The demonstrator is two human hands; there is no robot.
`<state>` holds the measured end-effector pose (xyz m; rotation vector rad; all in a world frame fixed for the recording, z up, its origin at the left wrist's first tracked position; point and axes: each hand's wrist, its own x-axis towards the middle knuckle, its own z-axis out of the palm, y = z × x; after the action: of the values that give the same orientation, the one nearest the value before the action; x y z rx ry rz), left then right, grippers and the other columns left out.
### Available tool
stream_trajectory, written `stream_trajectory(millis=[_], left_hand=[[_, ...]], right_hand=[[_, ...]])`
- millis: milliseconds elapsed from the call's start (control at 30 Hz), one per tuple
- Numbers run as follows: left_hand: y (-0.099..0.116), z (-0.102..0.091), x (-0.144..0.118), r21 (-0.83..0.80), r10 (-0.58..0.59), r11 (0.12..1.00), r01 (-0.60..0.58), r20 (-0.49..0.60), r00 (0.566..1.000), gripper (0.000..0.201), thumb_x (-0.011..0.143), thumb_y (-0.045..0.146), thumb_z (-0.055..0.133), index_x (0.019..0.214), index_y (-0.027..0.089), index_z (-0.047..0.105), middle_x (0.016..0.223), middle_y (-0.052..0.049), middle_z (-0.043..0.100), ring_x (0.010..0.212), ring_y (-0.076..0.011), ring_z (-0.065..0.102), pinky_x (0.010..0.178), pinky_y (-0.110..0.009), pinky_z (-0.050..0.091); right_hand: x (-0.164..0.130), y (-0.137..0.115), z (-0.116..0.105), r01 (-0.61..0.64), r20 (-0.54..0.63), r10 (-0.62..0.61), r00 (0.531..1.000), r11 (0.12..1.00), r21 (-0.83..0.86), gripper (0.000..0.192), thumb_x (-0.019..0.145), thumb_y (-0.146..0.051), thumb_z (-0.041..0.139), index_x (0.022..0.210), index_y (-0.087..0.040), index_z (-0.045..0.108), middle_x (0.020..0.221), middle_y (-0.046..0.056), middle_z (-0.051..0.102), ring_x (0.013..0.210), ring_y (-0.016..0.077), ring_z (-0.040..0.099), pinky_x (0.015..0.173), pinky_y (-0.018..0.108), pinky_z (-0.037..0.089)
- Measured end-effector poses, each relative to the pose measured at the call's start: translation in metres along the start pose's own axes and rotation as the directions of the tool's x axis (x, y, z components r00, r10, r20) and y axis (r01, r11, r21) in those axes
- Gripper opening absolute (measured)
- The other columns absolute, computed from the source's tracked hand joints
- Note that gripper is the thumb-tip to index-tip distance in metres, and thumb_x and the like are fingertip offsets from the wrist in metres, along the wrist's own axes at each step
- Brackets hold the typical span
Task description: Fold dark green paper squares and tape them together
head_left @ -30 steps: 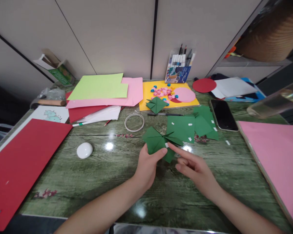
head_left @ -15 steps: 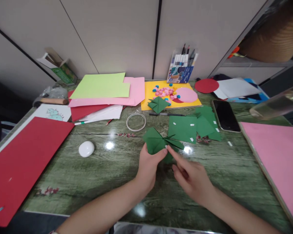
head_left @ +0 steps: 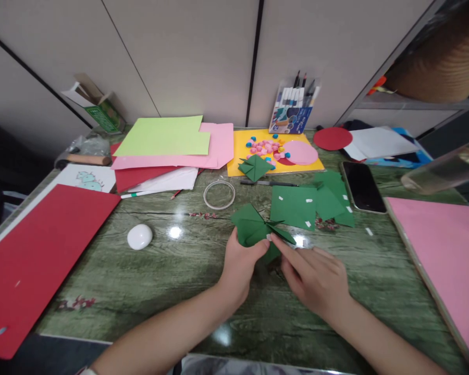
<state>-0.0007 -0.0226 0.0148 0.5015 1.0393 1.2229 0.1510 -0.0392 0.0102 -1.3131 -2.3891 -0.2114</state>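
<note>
My left hand point(head_left: 240, 263) is closed on a folded green paper piece point(head_left: 250, 224), thumb on top near its lower edge. Pointed layers of the paper fan out to the right. A small white bit point(head_left: 269, 237) sits between my left thumb and the right index fingertip. My right hand point(head_left: 316, 278) has its index finger stretched out, its tip against the paper beside that bit; the other fingers are bent and hold nothing visible. Behind lies another folded green piece point(head_left: 255, 167). Flat green sheets point(head_left: 293, 205) with small white bits on them lie to the right.
Around the hands are a coil of clear tubing point(head_left: 219, 195), a black pen point(head_left: 269, 183), a white egg-shaped object point(head_left: 139, 237) and a phone point(head_left: 362, 186). A red sheet point(head_left: 42, 255) lies left, a pink one point(head_left: 441, 255) right. A marker pack point(head_left: 292, 112) leans against the wall.
My right hand has turned slightly, and its index finger lies closer along the folded green paper. The left hand keeps its hold; the whole view has shifted a little.
</note>
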Motion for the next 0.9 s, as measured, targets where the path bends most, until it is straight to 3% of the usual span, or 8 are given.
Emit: stream_trajectory(millis=[133, 300, 367, 433, 533, 600, 733, 900], left_hand=[[-0.001, -0.001, 0.001, -0.011, -0.038, 0.999, 0.038, -0.003, 0.999, 0.030, 0.066, 0.015, 0.070, 0.094, 0.016, 0.059, 0.089, -0.003, 0.066, 0.080, -0.0153, 0.059, 0.079, -0.030, 0.045], [0.003, 0.000, 0.003, -0.089, -0.125, 0.988, 0.129, 0.046, 0.991, 0.033, 0.065, 0.016, 0.072, 0.096, 0.016, 0.060, 0.094, -0.006, 0.067, 0.087, -0.0169, 0.060, 0.083, -0.030, 0.044], [0.004, 0.000, 0.003, -0.123, -0.174, 0.975, 0.183, 0.083, 0.981, 0.030, 0.065, 0.017, 0.073, 0.093, 0.015, 0.063, 0.094, -0.006, 0.067, 0.087, -0.0160, 0.059, 0.082, -0.029, 0.044], [0.004, 0.000, 0.003, -0.147, -0.214, 0.962, 0.231, 0.123, 0.969, 0.026, 0.065, 0.018, 0.073, 0.089, 0.014, 0.065, 0.093, -0.006, 0.068, 0.085, -0.0153, 0.059, 0.081, -0.028, 0.044], [0.002, -0.001, 0.003, -0.162, -0.244, 0.949, 0.269, 0.160, 0.957, 0.025, 0.064, 0.019, 0.074, 0.088, 0.014, 0.067, 0.092, -0.006, 0.068, 0.084, -0.0158, 0.060, 0.081, -0.029, 0.044], [0.001, -0.002, 0.002, -0.155, -0.259, 0.946, 0.286, 0.173, 0.950, 0.024, 0.063, 0.020, 0.075, 0.086, 0.015, 0.068, 0.090, -0.006, 0.069, 0.083, -0.0161, 0.060, 0.082, -0.030, 0.044], [-0.002, -0.002, 0.002, -0.063, -0.277, 0.953, 0.297, 0.223, 0.935, 0.022, 0.065, 0.024, 0.074, 0.084, 0.014, 0.070, 0.088, -0.007, 0.070, 0.082, -0.0173, 0.061, 0.083, -0.032, 0.043], [-0.004, -0.004, 0.002, 0.042, -0.262, 0.965, 0.260, 0.269, 0.927, 0.027, 0.065, 0.027, 0.074, 0.089, 0.014, 0.071, 0.095, -0.009, 0.071, 0.090, -0.0217, 0.062, 0.087, -0.035, 0.041]], right_hand=[[-0.002, 0.003, -0.001, -0.031, -0.018, 0.032, 0.999, 0.999, 0.037, 0.053, 0.079, -0.014, 0.053, 0.131, -0.023, 0.046, 0.058, -0.004, 0.059, 0.051, 0.0116, 0.051, 0.060, 0.028, 0.034], [0.001, 0.003, -0.003, -0.286, 0.049, 0.291, 0.955, 0.872, 0.397, 0.021, 0.083, -0.019, 0.051, 0.103, -0.023, 0.059, 0.053, -0.005, 0.050, 0.048, 0.0096, 0.047, 0.055, 0.024, 0.036], [0.004, 0.004, -0.002, -0.456, 0.182, 0.431, 0.884, 0.705, 0.543, 0.009, 0.084, -0.027, 0.052, 0.091, -0.022, 0.055, 0.052, -0.006, 0.044, 0.048, 0.0095, 0.044, 0.052, 0.023, 0.035], [0.009, 0.005, 0.000, -0.587, 0.339, 0.515, 0.787, 0.455, 0.670, 0.013, 0.083, -0.034, 0.054, 0.082, -0.022, 0.048, 0.054, -0.007, 0.042, 0.050, 0.0095, 0.044, 0.051, 0.023, 0.036], [0.014, 0.005, 0.005, -0.622, 0.518, 0.494, 0.698, 0.058, 0.781, 0.026, 0.076, -0.041, 0.062, 0.081, -0.022, 0.044, 0.063, -0.006, 0.048, 0.053, 0.0090, 0.045, 0.050, 0.022, 0.038], [0.017, 0.004, 0.006, -0.606, 0.593, 0.457, 0.663, -0.137, 0.784, 0.032, 0.071, -0.040, 0.068, 0.090, -0.021, 0.050, 0.074, -0.002, 0.057, 0.062, 0.0106, 0.052, 0.057, 0.022, 0.043], [0.016, 0.002, 0.006, -0.557, 0.676, 0.410, 0.612, -0.383, 0.737, 0.040, 0.067, -0.033, 0.072, 0.102, -0.021, 0.058, 0.102, 0.006, 0.065, 0.094, 0.0185, 0.059, 0.084, 0.031, 0.045], [0.011, 0.006, 0.008, -0.517, 0.719, 0.310, 0.622, -0.527, 0.675, 0.029, 0.071, -0.027, 0.070, 0.099, -0.022, 0.065, 0.106, 0.004, 0.067, 0.103, 0.0206, 0.058, 0.097, 0.037, 0.039]])
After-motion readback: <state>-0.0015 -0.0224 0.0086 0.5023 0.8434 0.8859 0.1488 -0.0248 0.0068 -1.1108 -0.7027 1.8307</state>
